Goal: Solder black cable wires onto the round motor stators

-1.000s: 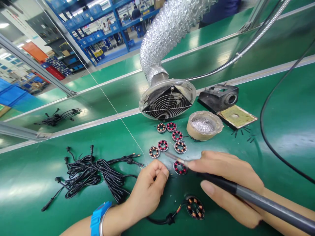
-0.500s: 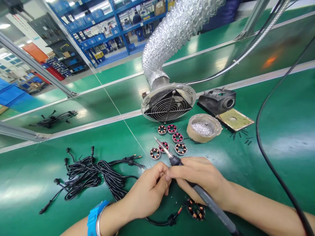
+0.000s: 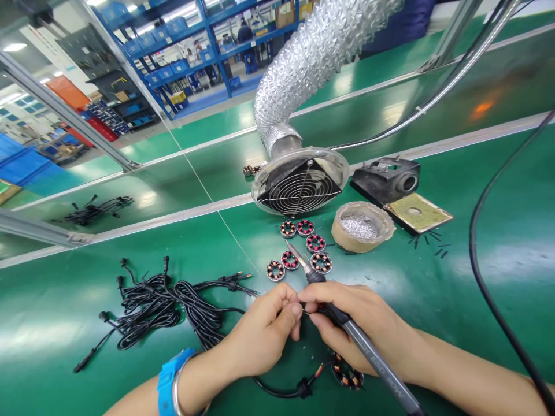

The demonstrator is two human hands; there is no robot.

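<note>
My right hand [image 3: 362, 320] is closed round the dark handle of a soldering iron [image 3: 366, 344], its metal tip pointing up and away. Thumb and fingers of my left hand [image 3: 271, 323] pinch together, touching the right fingertips; a short bit of thin wire [image 3: 306, 312] shows between the two hands. Below them lies a stator with copper coils [image 3: 347, 372], partly hidden by the right hand. Coloured leads join it to a black cable [image 3: 281, 394] that runs under my left wrist. Several small ring-shaped stators [image 3: 321, 263], with red or copper coils, lie beyond the iron's tip.
Bundled black cables [image 3: 150, 309] lie at left. A fume extractor [image 3: 299, 188] with a foil duct stands behind the stators. To its right are a round tub of silvery material [image 3: 363, 227] and an iron stand [image 3: 385, 179] with a yellow sponge [image 3: 417, 212]. A thin pale line [image 3: 208, 193] slants down towards the bench.
The fingertips of my right hand have parted slightly, baring a bit of thin wire. The iron's tip has shifted a little right. The whole view has drifted slightly.
</note>
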